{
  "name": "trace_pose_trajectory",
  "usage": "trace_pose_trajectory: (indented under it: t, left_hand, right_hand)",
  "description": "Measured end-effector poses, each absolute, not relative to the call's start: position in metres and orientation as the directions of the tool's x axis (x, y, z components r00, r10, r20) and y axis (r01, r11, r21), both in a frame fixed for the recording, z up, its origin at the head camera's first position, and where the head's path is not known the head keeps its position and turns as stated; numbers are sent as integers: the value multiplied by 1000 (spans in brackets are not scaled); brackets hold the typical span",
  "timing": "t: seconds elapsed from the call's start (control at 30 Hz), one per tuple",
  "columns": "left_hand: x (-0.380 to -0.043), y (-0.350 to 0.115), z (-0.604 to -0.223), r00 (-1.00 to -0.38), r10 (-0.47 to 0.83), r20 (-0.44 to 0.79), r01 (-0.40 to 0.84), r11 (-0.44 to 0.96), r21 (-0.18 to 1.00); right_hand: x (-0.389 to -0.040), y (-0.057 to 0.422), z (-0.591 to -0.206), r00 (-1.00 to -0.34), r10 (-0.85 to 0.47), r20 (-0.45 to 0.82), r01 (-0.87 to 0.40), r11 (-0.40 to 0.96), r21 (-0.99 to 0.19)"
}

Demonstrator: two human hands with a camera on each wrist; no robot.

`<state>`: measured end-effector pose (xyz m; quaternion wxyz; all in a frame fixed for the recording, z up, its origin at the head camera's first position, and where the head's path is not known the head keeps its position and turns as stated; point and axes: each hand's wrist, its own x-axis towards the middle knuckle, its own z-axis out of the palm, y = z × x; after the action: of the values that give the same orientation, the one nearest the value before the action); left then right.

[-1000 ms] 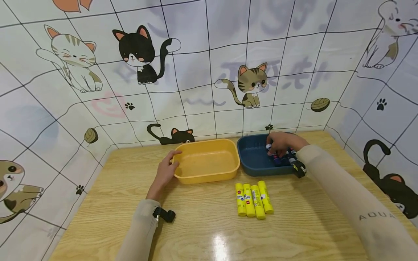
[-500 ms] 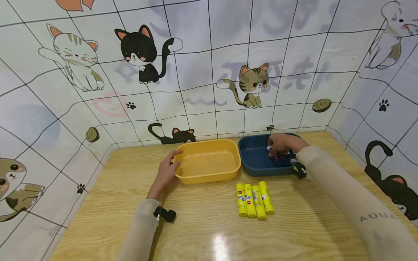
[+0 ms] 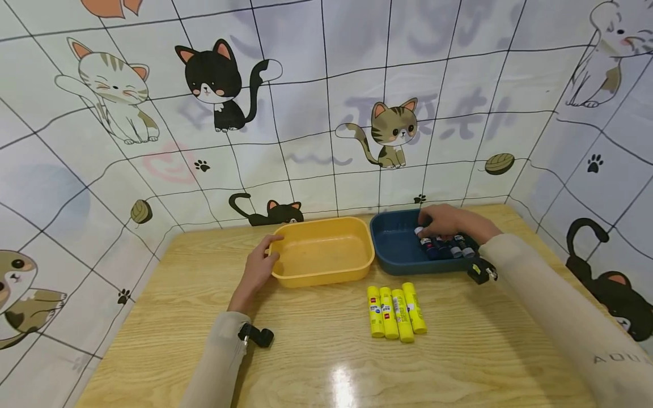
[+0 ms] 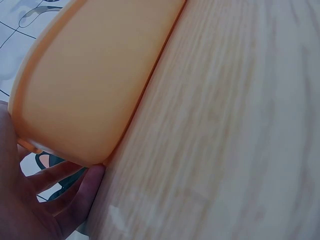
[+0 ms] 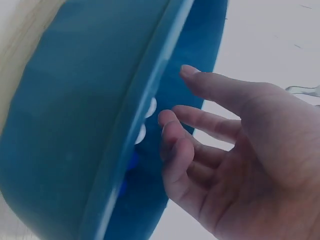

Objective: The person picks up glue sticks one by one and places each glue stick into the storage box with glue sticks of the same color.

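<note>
Blue tubes (image 3: 441, 249) lie just below the right hand (image 3: 449, 221).

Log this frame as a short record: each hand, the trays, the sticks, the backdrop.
Left hand: holds the left end of the yellow tray
Right hand: at the blue tray, fingers loosely bent, nothing seen in its grip
Blue tray contents: dark blue tubes with pale ends, partly hidden
Tray layout: side by side, yellow on the left
Yellow glue sticks: four, lying in front of the trays
Surface: wood-grain table
Backdrop: cat-print sheet
</note>
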<state>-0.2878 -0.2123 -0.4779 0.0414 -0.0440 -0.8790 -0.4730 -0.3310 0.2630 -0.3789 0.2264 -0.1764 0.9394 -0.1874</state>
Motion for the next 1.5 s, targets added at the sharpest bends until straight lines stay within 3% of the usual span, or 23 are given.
trace_pose_trajectory:
  t: [0.37, 0.6, 1.0, 1.5]
  left_hand:
    - [-287, -212, -479, -992, 32, 123, 120, 557, 822]
    - [-287, -213, -478, -992, 39, 121, 122, 557, 822]
    - [-288, -213, -478, -991, 28, 130, 123, 560, 819]
    - [-287, -212, -478, -992, 28, 123, 118, 559, 821]
  right_hand:
    - [-279, 260, -365, -881, -467, -83, -378, 796, -473]
    - [-239, 247, -362, -871, -491, 23, -442, 761, -475]
    - [-202, 226, -379, -844, -536, 7, -474, 741, -475]
    - [-199, 232, -414, -832, -553, -39, -458, 725, -514]
